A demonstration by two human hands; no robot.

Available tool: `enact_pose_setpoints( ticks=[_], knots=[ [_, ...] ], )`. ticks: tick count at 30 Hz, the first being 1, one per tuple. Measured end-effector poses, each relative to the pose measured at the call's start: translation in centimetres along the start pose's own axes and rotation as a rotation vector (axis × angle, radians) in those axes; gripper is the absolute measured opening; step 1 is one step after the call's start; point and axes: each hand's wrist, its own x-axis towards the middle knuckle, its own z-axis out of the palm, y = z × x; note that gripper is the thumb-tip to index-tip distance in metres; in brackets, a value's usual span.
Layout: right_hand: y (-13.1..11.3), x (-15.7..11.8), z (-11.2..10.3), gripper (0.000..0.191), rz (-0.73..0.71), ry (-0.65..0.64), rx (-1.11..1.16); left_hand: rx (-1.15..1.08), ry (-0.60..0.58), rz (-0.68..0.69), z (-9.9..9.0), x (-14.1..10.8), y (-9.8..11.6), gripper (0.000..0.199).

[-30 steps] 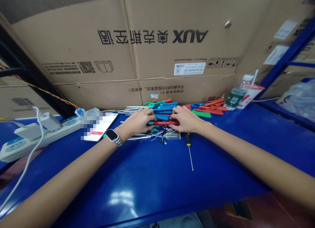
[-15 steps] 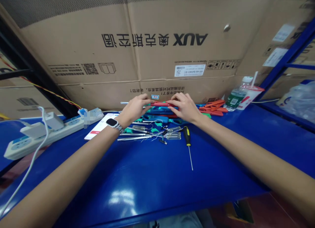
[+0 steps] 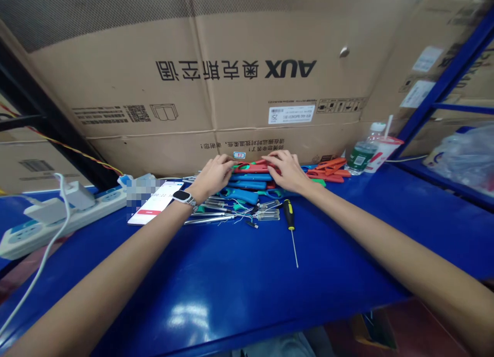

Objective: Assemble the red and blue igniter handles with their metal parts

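Observation:
A red stick lighter [image 3: 252, 168] with a green part lies level on a pile of similar pieces at the back of the table. My left hand [image 3: 214, 176] is closed at its left end, fingertips curled over it. At its right end my right hand [image 3: 286, 172] is bent over it too, the fingers together. Blue lighter bodies [image 3: 249, 185] lie just under and in front of it. Nearer to me are metal tubes [image 3: 210, 219], thin wires and clear fuel tanks [image 3: 268, 214]. The lighter's two ends are hidden by my hands.
A black-and-yellow screwdriver [image 3: 289, 214] lies right of the loose parts. Orange-red casings [image 3: 328, 170] are heaped beyond my right hand, beside a bottle [image 3: 360, 156] and a cup [image 3: 382, 154]. Left are a phone [image 3: 154, 202] and a power strip [image 3: 88, 208]. A large carton [image 3: 231, 115] stands behind.
Both hands have lowered slightly with the red lighter, which now rests on the pile. Its metal tube no longer shows to the left of my left hand. The view has shifted slightly.

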Motion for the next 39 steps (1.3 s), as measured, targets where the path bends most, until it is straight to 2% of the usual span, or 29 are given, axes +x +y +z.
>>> enact_pose_setpoints(
  ticks=[4,8,11,17,23,26,30,34,37,39],
  knots=[
    [0.4,-2.8,-1.9,0.034,0.008,0.008,0.046,-0.031,0.041,0.113,-1.2,-0.3,2.2,0.03],
    [1.9,-5.5,-3.0,0.032,0.039,-0.008,0.102,-0.094,0.038,0.226,-1.2,0.8,5.0,0.027],
    [3.8,-7.0,-3.3,0.034,0.137,0.013,0.106,-0.082,0.008,0.279,-0.4,2.9,7.2,0.026],
    [7.2,-9.1,-3.9,0.031,0.31,-0.004,0.039,-0.059,-0.122,0.251,1.7,8.2,10.3,0.024],
    [9.5,-8.5,-5.2,0.039,0.368,-0.14,-0.116,-0.133,-0.255,0.154,4.3,13.1,12.0,0.024],
    [10.9,-7.8,-5.6,0.043,0.404,-0.254,-0.194,-0.137,-0.32,0.125,5.9,15.5,13.3,0.026],
    [12.7,-7.2,-5.6,0.045,0.415,-0.377,-0.203,-0.151,-0.405,0.109,7.7,18.4,15.0,0.034],
    [13.9,-7.2,-5.3,0.047,0.383,-0.376,-0.157,-0.155,-0.453,0.085,8.7,20.2,15.9,0.038],
    [14.5,-7.3,-4.9,0.053,0.388,-0.33,-0.151,-0.15,-0.468,0.073,9.0,20.8,16.2,0.044],
    [14.6,-7.3,-4.6,0.049,0.384,-0.319,-0.156,-0.144,-0.472,0.072,9.1,20.8,16.2,0.048]
  ],
)
